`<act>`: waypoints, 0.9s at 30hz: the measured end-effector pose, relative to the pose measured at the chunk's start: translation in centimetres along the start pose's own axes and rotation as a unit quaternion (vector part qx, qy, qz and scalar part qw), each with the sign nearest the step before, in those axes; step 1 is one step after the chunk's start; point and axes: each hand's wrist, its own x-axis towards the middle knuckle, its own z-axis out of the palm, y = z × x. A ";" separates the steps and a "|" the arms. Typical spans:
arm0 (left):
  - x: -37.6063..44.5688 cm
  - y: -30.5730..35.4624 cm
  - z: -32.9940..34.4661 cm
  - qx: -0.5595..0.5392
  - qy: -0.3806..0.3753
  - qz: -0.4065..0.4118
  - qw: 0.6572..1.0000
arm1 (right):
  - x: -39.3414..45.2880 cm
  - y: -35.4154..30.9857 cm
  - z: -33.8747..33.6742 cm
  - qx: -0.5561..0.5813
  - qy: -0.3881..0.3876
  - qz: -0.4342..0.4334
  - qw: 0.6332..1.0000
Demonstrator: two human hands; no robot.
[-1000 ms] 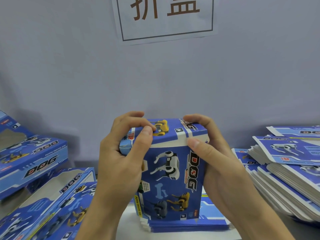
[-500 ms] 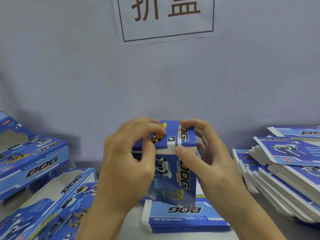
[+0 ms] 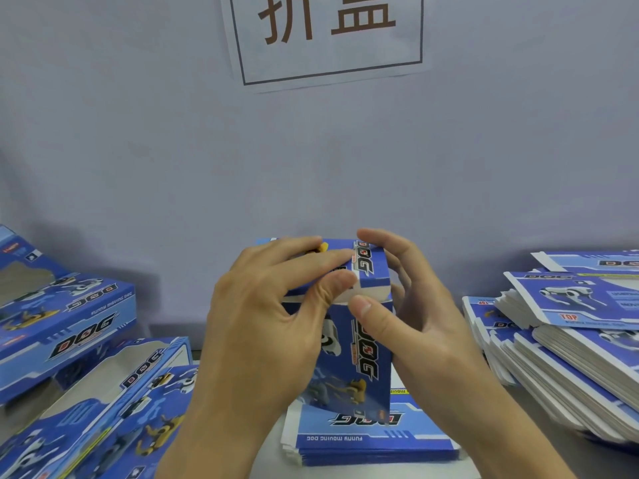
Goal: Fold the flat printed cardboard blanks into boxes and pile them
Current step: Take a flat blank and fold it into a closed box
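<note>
A blue printed DOG box (image 3: 363,361) stands upright in the middle, held above a low stack of flat blanks (image 3: 373,440). My left hand (image 3: 266,326) grips its left side, with fingers laid over the top flap and the thumb on the flap's white edge. My right hand (image 3: 418,326) holds the right side, its thumb pressing the front face just under the flap and its fingers curled behind the top. The flap is folded down over the box's upper end. The box's left face is hidden by my left hand.
Folded window boxes (image 3: 65,326) lie piled at the left, one (image 3: 114,392) leaning in front. A thick fanned stack of flat blanks (image 3: 567,340) fills the right. A grey wall with a paper sign (image 3: 328,36) rises close behind.
The box has turned so a narrower face points at me. The top flap has come further down, and both hands have shifted along the top while the view moved closer.
</note>
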 end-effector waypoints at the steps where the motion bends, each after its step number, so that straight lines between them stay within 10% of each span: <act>1: 0.0 0.0 0.0 0.003 0.001 0.001 1.000 | 0.0 -0.1 0.0 -0.006 0.001 -0.004 1.000; 12: -0.1 -0.1 -0.7 0.033 -0.140 -0.017 0.989 | 0.1 -0.2 -0.1 -0.012 0.053 -0.016 0.998; 27: -0.6 -1.7 0.6 0.051 -0.031 0.009 0.998 | 0.0 0.0 0.4 -0.008 0.053 -0.031 0.998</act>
